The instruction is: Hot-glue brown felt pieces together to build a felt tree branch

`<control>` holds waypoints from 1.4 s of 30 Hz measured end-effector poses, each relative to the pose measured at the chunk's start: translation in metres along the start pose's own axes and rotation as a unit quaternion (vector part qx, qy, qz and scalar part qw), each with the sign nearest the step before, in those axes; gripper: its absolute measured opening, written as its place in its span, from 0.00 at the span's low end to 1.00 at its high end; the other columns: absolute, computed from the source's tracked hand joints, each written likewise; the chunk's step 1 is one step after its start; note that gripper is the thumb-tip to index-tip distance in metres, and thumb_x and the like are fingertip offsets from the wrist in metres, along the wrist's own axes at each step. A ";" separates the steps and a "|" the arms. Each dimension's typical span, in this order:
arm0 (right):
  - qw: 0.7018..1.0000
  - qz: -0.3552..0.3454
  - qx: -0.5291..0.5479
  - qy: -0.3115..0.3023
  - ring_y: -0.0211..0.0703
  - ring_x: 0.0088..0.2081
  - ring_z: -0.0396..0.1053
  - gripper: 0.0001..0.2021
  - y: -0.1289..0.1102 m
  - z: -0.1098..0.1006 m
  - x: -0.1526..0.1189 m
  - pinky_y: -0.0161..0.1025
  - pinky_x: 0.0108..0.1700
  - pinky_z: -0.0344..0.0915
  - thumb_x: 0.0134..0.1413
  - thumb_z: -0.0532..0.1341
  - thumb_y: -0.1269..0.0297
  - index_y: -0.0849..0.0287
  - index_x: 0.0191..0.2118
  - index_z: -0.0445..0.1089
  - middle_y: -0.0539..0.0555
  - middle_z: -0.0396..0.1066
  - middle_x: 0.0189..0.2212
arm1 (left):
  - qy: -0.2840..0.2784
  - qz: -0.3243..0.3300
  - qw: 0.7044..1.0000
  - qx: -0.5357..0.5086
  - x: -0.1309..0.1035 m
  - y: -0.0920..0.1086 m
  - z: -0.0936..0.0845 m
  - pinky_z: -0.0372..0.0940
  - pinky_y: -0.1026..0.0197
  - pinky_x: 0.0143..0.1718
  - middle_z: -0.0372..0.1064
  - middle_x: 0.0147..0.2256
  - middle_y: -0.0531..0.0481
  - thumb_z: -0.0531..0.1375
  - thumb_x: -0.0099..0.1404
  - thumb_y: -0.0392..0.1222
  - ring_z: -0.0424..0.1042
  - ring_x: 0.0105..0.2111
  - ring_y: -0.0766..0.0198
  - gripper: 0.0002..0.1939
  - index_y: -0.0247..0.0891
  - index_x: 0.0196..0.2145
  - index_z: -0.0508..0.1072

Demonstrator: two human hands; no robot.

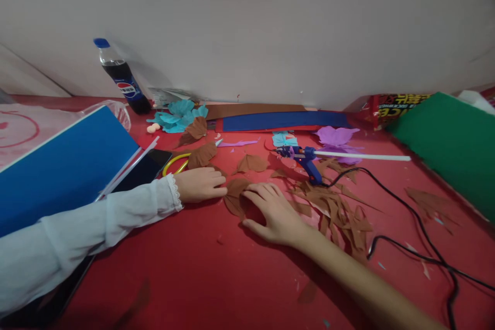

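Note:
A brown crepe-paper petal (234,201) lies on the red tabletop between my two hands. My left hand (200,184), below a white lace-trimmed cuff, is closed with its fingertips at the petal's left edge. From the right, my right hand (275,212) rests its fingertips on the petal's other side, the thumb held apart from the fingers. More brown petals (252,163) lie just beyond. The yellow handle of a tool (166,167), probably scissors, shows behind my left hand; its rest is covered.
A blue glue gun (309,162) with a long white stick lies right of centre, its black cord (415,211) trailing right. Brown paper scraps (340,206) surround it. A cola bottle (126,82), blue board (73,165), turquoise paper flower (180,116) and green sheet (444,139) stand around.

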State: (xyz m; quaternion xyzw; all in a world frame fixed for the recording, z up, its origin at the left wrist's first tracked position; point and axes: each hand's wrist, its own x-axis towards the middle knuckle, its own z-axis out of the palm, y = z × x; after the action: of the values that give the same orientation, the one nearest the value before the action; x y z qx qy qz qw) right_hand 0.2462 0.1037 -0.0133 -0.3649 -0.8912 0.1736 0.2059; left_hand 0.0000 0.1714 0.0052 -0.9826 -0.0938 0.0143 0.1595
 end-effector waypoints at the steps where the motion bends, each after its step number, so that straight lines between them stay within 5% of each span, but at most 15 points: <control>1: 1.000 0.000 0.001 0.001 0.50 0.49 0.57 0.24 0.000 0.000 0.000 0.47 0.52 0.52 0.50 0.58 0.55 0.60 0.51 0.61 0.59 0.62 0.50 | 0.001 0.002 1.000 0.002 0.000 0.000 0.000 0.51 0.60 0.26 0.63 0.28 0.49 0.53 0.62 0.34 0.58 0.25 0.64 0.04 0.38 0.33 0.66; 14: 1.000 -0.002 -0.006 0.001 0.50 0.48 0.58 0.24 -0.001 -0.002 0.000 0.48 0.51 0.52 0.50 0.58 0.55 0.60 0.52 0.61 0.60 0.62 0.49 | 0.035 0.005 0.999 0.002 -0.002 0.003 -0.001 0.51 0.61 0.26 0.62 0.28 0.50 0.50 0.63 0.30 0.57 0.25 0.66 0.08 0.39 0.35 0.66; 36: 1.000 -0.003 -0.015 0.001 0.50 0.48 0.58 0.24 -0.002 -0.002 0.001 0.48 0.51 0.52 0.50 0.59 0.55 0.60 0.52 0.61 0.59 0.63 0.49 | -0.012 0.012 1.000 0.019 -0.002 0.003 -0.002 0.54 0.61 0.29 0.63 0.30 0.49 0.48 0.64 0.31 0.59 0.27 0.65 0.09 0.40 0.36 0.66; 42: 1.000 -0.003 -0.022 0.000 0.49 0.48 0.58 0.24 -0.002 -0.002 0.001 0.48 0.51 0.52 0.50 0.59 0.55 0.60 0.52 0.61 0.59 0.63 0.49 | 0.020 -0.002 1.000 -0.001 -0.005 0.003 0.002 0.53 0.61 0.26 0.63 0.29 0.49 0.49 0.64 0.32 0.59 0.26 0.65 0.08 0.39 0.36 0.66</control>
State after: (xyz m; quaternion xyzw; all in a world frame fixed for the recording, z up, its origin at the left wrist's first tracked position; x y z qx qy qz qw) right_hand 0.2458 0.1032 -0.0104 -0.3669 -0.8958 0.1532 0.1986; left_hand -0.0045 0.1688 0.0025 -0.9827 -0.0925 -0.0059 0.1605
